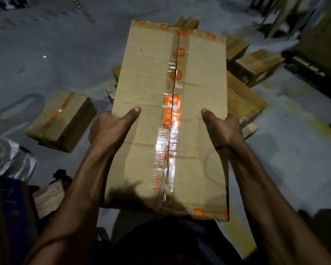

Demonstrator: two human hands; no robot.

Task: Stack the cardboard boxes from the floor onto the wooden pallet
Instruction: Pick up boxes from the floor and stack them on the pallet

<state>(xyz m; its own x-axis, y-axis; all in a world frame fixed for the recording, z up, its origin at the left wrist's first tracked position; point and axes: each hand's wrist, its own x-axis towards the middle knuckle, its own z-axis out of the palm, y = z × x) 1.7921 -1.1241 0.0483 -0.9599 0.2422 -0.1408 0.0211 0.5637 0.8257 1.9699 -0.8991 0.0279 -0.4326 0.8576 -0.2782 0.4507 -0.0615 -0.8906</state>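
A long cardboard box [147,88], sealed along its middle with clear tape that has orange printing, fills the centre of the head view. I carry it in front of my body, above the floor. My left hand [111,127] grips its left edge with the thumb lying on the top face. My right hand [222,129] grips the right edge the same way. The fingers of both hands are hidden under the box. A smaller taped box [62,119] lies on the grey floor at the left. Wooden pallet boards [250,129] peek out below the carried box at the right.
More cardboard boxes [256,64] lie beyond the carried box at the upper right. A wooden block [50,194] and a silvery plastic wrap [6,157] are at the lower left. A dark rack [311,67] stands at the right. Yellow paint marks the floor at the right.
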